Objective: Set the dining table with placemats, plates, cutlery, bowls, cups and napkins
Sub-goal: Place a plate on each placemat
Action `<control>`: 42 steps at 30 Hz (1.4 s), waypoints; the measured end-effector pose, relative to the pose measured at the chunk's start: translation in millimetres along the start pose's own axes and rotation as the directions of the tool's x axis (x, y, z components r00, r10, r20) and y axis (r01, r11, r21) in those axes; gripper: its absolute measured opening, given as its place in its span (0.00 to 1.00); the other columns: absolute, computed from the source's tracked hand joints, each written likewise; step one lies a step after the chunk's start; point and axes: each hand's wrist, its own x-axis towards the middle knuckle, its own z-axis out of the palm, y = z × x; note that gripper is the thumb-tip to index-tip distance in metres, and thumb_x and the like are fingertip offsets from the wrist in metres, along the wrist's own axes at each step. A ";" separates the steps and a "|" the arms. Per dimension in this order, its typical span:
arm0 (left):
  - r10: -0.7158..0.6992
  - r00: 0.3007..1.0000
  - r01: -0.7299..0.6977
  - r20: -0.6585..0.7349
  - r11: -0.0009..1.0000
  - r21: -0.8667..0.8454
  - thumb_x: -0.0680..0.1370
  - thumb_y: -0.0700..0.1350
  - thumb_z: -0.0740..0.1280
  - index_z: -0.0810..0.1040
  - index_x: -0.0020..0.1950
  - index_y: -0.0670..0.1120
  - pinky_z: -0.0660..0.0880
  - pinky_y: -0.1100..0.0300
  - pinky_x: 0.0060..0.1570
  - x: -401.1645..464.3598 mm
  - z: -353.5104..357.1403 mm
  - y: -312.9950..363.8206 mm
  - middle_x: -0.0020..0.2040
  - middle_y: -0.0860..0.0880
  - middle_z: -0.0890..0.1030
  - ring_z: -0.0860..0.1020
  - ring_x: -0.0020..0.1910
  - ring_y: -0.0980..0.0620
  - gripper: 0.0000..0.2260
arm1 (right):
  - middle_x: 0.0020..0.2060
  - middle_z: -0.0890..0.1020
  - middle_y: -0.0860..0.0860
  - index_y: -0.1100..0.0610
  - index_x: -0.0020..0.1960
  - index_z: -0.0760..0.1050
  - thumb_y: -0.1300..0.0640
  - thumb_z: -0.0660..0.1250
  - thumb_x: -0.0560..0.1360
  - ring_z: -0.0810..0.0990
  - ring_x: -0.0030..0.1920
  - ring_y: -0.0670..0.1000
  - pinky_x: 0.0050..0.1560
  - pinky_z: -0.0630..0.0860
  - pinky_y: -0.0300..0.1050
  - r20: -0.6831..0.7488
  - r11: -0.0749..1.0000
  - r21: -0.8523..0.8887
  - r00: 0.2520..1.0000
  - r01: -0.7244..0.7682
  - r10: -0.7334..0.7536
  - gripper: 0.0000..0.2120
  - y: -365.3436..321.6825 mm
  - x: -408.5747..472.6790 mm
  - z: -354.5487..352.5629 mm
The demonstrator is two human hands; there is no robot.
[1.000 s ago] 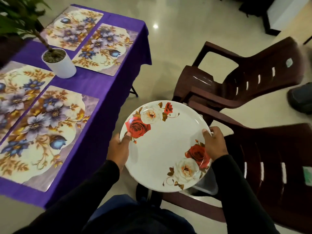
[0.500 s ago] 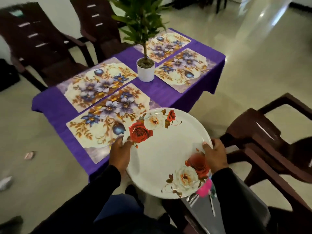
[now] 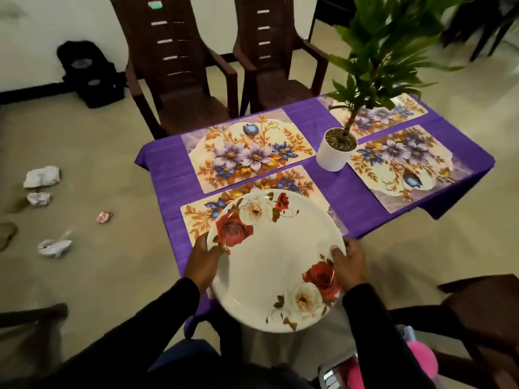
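Observation:
A large white plate (image 3: 269, 265) with red and cream roses is held by its rim in both hands. My left hand (image 3: 203, 262) grips the left edge and my right hand (image 3: 349, 263) grips the right edge. The plate hangs over the near edge of the table (image 3: 348, 192), which wears a purple cloth, and it partly covers the nearest floral placemat (image 3: 202, 217). Three more floral placemats lie on the cloth: a far left placemat (image 3: 247, 150), a right placemat (image 3: 404, 164) and a far right placemat (image 3: 393, 113).
A potted plant in a white pot (image 3: 334, 153) stands mid-table. Two brown plastic chairs (image 3: 179, 68) stand behind the table, another chair (image 3: 483, 310) at my right. Crumpled papers (image 3: 42, 178) litter the floor at left. Something pink (image 3: 421, 357) lies at bottom right.
I have turned from the chairs to face the table, and the plate in both hands has come over the near placemat.

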 end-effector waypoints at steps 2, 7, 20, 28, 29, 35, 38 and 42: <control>-0.026 1.000 0.026 0.002 0.999 -0.018 0.71 0.51 0.68 0.73 0.71 0.52 0.74 0.42 0.66 6.0 -1.8 2.7 0.64 0.51 0.80 0.78 0.63 0.45 0.28 | 0.56 0.80 0.58 0.61 0.62 0.73 0.63 0.63 0.79 0.79 0.55 0.59 0.57 0.78 0.54 0.016 0.999 -0.033 1.000 -0.008 0.009 0.11 -5.6 9.6 12.2; -0.088 0.996 0.087 -0.033 0.996 -0.014 0.78 0.39 0.65 0.78 0.66 0.49 0.77 0.46 0.61 34.4 2.1 -2.8 0.59 0.47 0.83 0.80 0.57 0.44 0.17 | 0.62 0.76 0.54 0.60 0.69 0.70 0.61 0.60 0.82 0.75 0.64 0.58 0.65 0.73 0.54 0.059 0.992 -0.124 0.998 -0.021 0.028 0.15 -22.7 40.0 36.7; -0.184 0.952 0.176 -0.244 0.983 -0.053 0.76 0.35 0.64 0.83 0.54 0.56 0.79 0.49 0.51 74.3 50.0 3.6 0.49 0.50 0.86 0.82 0.49 0.44 0.18 | 0.62 0.77 0.58 0.57 0.68 0.66 0.63 0.61 0.79 0.77 0.58 0.58 0.60 0.77 0.56 0.364 0.914 -0.384 0.931 0.130 0.021 0.17 -53.6 158.1 60.7; -0.230 0.890 0.212 -0.394 0.973 -0.088 0.76 0.37 0.66 0.81 0.65 0.46 0.74 0.46 0.65 91.2 76.2 -7.6 0.59 0.47 0.84 0.80 0.58 0.43 0.18 | 0.65 0.76 0.59 0.60 0.68 0.68 0.64 0.62 0.79 0.75 0.63 0.60 0.60 0.72 0.50 0.526 0.789 -0.522 0.850 0.324 -0.001 0.18 -60.4 210.2 78.6; -0.224 0.883 0.215 -0.413 0.974 -0.070 0.77 0.35 0.65 0.81 0.65 0.44 0.74 0.50 0.64 89.4 77.9 -5.2 0.59 0.46 0.84 0.80 0.59 0.43 0.17 | 0.64 0.77 0.59 0.60 0.67 0.69 0.64 0.62 0.79 0.76 0.62 0.60 0.59 0.73 0.50 0.533 0.782 -0.533 0.846 0.322 0.015 0.17 -60.0 212.7 80.1; -0.174 0.833 0.225 -0.526 0.974 0.034 0.77 0.33 0.67 0.84 0.60 0.42 0.75 0.49 0.63 84.6 74.3 -4.6 0.59 0.42 0.84 0.80 0.60 0.40 0.14 | 0.61 0.78 0.57 0.58 0.65 0.71 0.62 0.64 0.79 0.78 0.60 0.59 0.58 0.76 0.52 0.525 0.764 -0.555 0.851 0.330 0.015 0.15 -57.8 212.5 82.0; -0.173 0.817 0.254 -0.551 0.964 0.074 0.79 0.37 0.69 0.83 0.61 0.39 0.74 0.52 0.64 85.2 68.5 1.9 0.61 0.41 0.83 0.80 0.62 0.41 0.12 | 0.58 0.79 0.56 0.57 0.62 0.76 0.59 0.66 0.77 0.79 0.57 0.58 0.56 0.76 0.50 0.517 0.722 -0.579 0.855 0.379 -0.035 0.13 -57.0 211.8 78.1; -0.203 0.810 0.296 -0.550 0.951 0.085 0.77 0.42 0.73 0.83 0.61 0.40 0.75 0.53 0.64 88.7 66.8 3.9 0.60 0.42 0.84 0.80 0.61 0.43 0.14 | 0.54 0.83 0.57 0.58 0.58 0.81 0.58 0.70 0.75 0.82 0.52 0.57 0.49 0.72 0.41 0.527 0.705 -0.584 0.848 0.403 -0.048 0.12 -62.6 216.5 76.4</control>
